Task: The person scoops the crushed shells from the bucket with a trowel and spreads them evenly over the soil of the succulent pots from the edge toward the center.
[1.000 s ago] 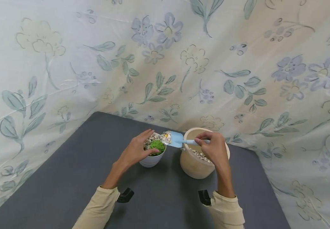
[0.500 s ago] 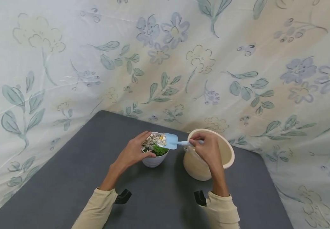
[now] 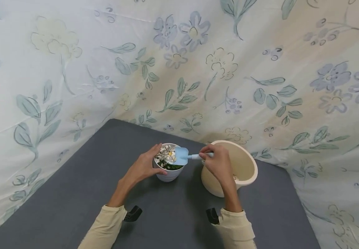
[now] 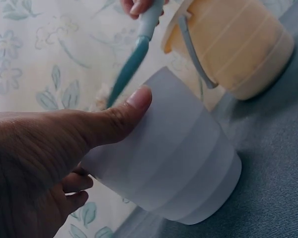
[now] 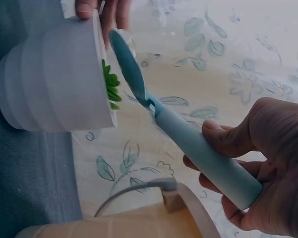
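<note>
Scoop, small light-blue plastic shovel (image 3: 181, 156), pinched by right hand (image 3: 218, 165) at handle, light, stiff; left hand (image 3: 143, 167) cups white ribbed plastic pot (image 3: 168, 174) at 9 o'clock, tippy, pebble-filled

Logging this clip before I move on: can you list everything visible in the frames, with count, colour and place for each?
white pot: 1, white, ribbed, on the table left of the bucket; holds pebbles and a green plant.
pebbles: many, pale mixed colours, heaped in the white pot.
green plant: 1, green, inside the white pot.
scoop: 1, light blue, blade over the white pot's rim.
bucket: 1, cream, with a handle, on the table at right, tilted.
table: 1, dark grey.
floral cloth: 1, pale with blue and green flowers, behind the table.
left hand: 1, grips the white pot.
right hand: 1, holds the scoop's handle.
sleeves: 2, cream.
</note>
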{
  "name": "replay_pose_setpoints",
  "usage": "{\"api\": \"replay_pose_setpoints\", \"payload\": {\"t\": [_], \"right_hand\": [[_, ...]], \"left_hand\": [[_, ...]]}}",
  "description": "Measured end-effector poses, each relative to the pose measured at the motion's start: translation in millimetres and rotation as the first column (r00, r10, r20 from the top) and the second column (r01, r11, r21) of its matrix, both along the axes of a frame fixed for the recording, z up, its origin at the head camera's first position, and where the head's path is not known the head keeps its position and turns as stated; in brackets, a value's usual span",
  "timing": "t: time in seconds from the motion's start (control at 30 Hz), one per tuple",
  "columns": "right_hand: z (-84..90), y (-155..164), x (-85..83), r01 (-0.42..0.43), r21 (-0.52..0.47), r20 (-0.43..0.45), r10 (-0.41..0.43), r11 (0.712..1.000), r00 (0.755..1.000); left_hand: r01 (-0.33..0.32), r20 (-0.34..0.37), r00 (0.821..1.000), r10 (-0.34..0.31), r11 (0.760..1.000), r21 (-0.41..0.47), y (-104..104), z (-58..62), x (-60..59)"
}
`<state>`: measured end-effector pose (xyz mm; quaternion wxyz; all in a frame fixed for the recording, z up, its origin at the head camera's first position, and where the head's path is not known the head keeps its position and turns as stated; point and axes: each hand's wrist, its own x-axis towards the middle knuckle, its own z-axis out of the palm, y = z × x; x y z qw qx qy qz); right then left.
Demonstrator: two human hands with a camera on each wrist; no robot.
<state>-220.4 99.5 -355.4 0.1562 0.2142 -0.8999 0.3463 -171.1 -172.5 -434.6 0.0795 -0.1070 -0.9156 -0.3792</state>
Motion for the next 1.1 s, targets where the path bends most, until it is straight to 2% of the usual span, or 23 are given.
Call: {"api": "replay_pose_setpoints", "payload": {"t": [0.17, 0.23, 0.3, 0.4, 0.5, 0.6, 0.67, 0.77, 0.83, 0.9, 0.97, 1.03, 1.1], "right_hand": [[-4.3, -8, 3.2, -0.004, 0.079, -0.169, 0.017, 0.997, 0.985], [-4.9, -10, 5.7, -0.005, 0.118, -0.257, 0.036, 0.993, 0.966], [-4.5, -13, 8.9, -0.004, 0.162, -0.348, 0.061, 0.987, 0.936], [-4.5, -15, 13.1, -0.003, 0.235, -0.481, 0.119, 0.972, 0.868], [-3.8, -15, 16.7, -0.012, 0.304, -0.578, 0.194, 0.953, 0.793], [-3.2, -15, 19.2, -0.026, 0.37, -0.657, 0.281, 0.929, 0.7], [-2.7, -12, 20.9, -0.016, 0.403, -0.708, 0.323, 0.915, 0.628], [-1.4, -7, 24.7, 0.008, 0.406, -0.773, 0.338, 0.914, 0.538], [1.2, -2, 26.4, 0.012, 0.359, -0.809, 0.304, 0.933, 0.504], [5.9, 6, 27.3, 0.01, 0.281, -0.828, 0.237, 0.96, 0.507], [13.0, 16, 26.4, 0.032, 0.181, -0.835, 0.137, 0.983, 0.533], [22.2, 31, 25.3, 0.09, 0.093, -0.809, 0.022, 0.992, 0.587], [31.4, 48, 24.9, 0.2, 0.035, -0.76, -0.104, 0.979, 0.642]], "left_hand": [[-0.027, 0.03, 0.999, 0.026, 1.0, 0.003, 0, -0.4, -2.0], [-0.038, 0.038, 0.999, 0.038, 0.999, -0.004, 1, -0.2, -2.7], [-0.049, 0.057, 0.997, 0.049, 0.999, 0.005, 1, 1.1, -2.4], [-0.06, 0.066, 0.996, 0.06, 0.998, 0.001, 1, 2.8, -2.3], [-0.077, 0.083, 0.994, 0.078, 0.997, -0.007, 2, 4.2, -2.2], [-0.097, 0.102, 0.99, 0.099, 0.995, -0.023, 1, 5.1, -2.3], [-0.105, 0.112, 0.988, 0.108, 0.994, -0.032, 3, 5.0, -3.6], [-0.105, 0.113, 0.988, 0.109, 0.994, -0.035, 5, 3.8, -5.4], [-0.095, 0.111, 0.989, 0.098, 0.995, -0.035, 6, 2.8, -5.9], [-0.086, 0.107, 0.99, 0.088, 0.996, -0.029, 7, 1.8, -5.6], [-0.083, 0.1, 0.991, 0.085, 0.996, -0.024, 6, 1.1, -4.7], [-0.086, 0.101, 0.991, 0.088, 0.996, -0.017, 6, 0.8, -3.5], [-0.089, 0.104, 0.99, 0.09, 0.996, -0.013, 6, 0.6, -3.2]]}}
